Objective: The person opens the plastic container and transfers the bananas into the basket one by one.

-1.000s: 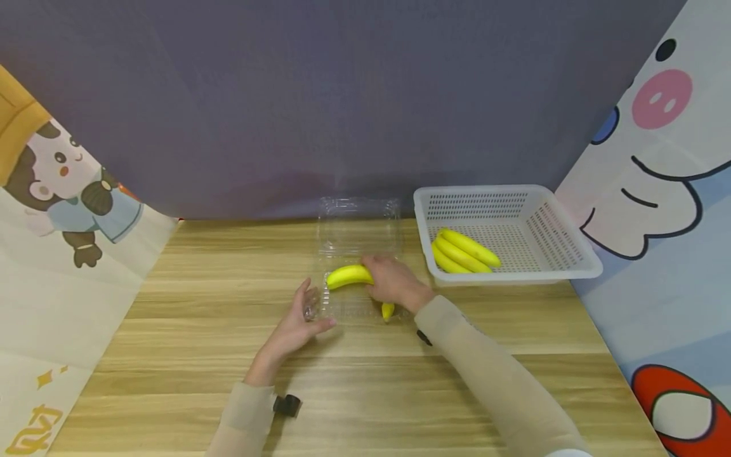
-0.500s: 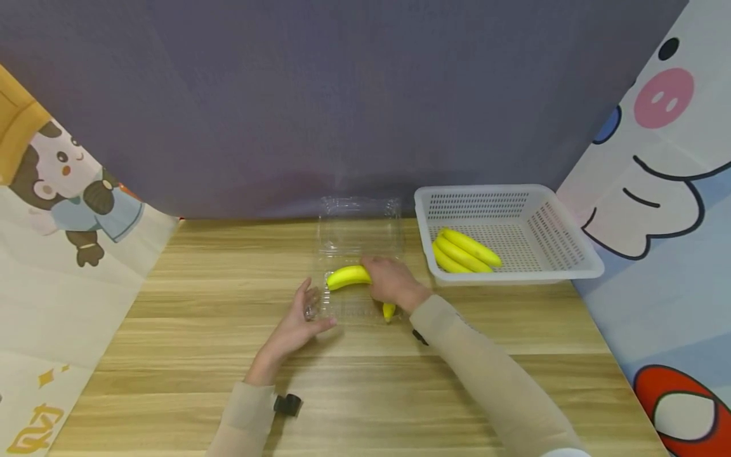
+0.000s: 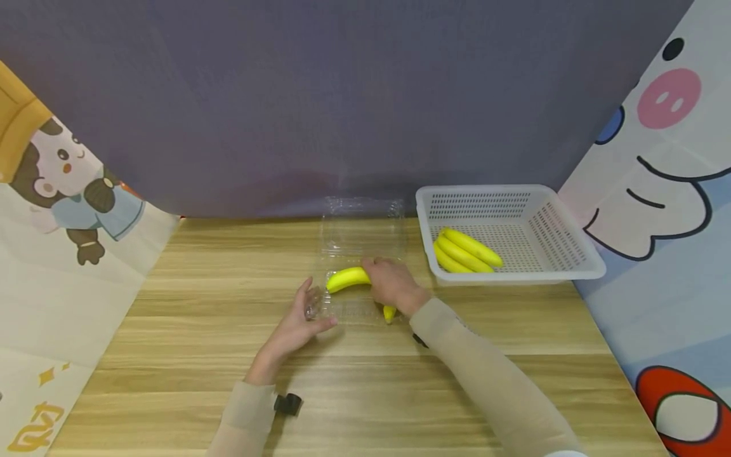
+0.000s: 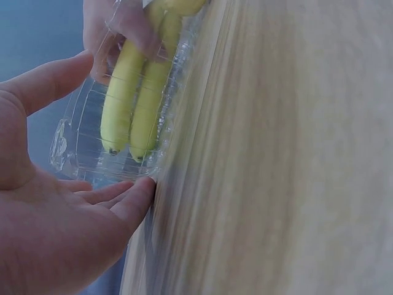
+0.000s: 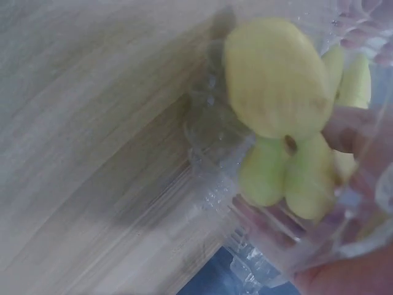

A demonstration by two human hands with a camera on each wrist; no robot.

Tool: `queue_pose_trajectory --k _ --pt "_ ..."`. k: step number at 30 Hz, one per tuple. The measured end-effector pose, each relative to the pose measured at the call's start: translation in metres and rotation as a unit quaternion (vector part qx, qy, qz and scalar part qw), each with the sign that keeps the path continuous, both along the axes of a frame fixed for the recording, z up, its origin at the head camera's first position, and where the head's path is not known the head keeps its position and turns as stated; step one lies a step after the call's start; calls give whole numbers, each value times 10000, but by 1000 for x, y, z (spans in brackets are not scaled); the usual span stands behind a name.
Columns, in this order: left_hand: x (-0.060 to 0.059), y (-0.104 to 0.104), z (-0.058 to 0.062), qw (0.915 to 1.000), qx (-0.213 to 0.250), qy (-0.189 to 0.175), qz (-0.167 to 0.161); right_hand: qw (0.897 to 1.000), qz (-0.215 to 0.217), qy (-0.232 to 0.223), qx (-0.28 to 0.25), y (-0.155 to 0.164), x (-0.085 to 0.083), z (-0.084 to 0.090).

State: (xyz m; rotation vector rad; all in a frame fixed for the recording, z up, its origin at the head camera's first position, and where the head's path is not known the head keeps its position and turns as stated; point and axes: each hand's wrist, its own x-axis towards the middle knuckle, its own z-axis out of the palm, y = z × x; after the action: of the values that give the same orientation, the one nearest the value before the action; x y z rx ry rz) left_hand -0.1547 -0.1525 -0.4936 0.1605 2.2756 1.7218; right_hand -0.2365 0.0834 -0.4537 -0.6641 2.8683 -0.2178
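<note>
My right hand [image 3: 392, 284] grips yellow bananas [image 3: 346, 278] inside the clear plastic clamshell box [image 3: 348, 310], covering their middle. One banana points left past the fingers, and another yellow tip [image 3: 389, 314] shows below the hand. From the left wrist, two bananas [image 4: 120, 117] lie side by side behind the box's clear wall, the right fingers over them. The right wrist view has the banana ends [image 5: 276, 80] close up, partly through plastic. My left hand [image 3: 292, 330] is at the box's left end, thumb and fingers spread apart, its fingertips [image 4: 142, 187] touching the lower edge.
The box's raised clear lid [image 3: 362, 228] stands at the back, near the grey-purple backdrop [image 3: 285, 114]. To the right is a white perforated basket [image 3: 514, 277] with several bananas [image 3: 465, 252] at its left side. Everything stands on a wood-grain table [image 3: 228, 266].
My right hand and the bananas in it have shifted very slightly right and down. My left hand stays at the box's left end.
</note>
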Motion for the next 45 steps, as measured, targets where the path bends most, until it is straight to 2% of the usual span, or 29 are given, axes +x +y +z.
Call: queue_pose_trajectory --k 11,16,20,37,45 --pt "-1 -1 -2 10000 -12 34 -62 9992 -27 382 -123 2 1 1" --pt "-1 -1 -2 10000 -9 -23 -37 9974 39 703 -123 2 1 4" --pt "-1 -1 -2 10000 -15 -23 -67 9960 99 886 -106 3 3 10" --pt "-1 -1 -1 9999 120 15 -70 9919 319 1158 -416 10 14 42" --pt "0 -1 -1 9999 55 -8 -118 9906 195 1194 -636 14 16 58"
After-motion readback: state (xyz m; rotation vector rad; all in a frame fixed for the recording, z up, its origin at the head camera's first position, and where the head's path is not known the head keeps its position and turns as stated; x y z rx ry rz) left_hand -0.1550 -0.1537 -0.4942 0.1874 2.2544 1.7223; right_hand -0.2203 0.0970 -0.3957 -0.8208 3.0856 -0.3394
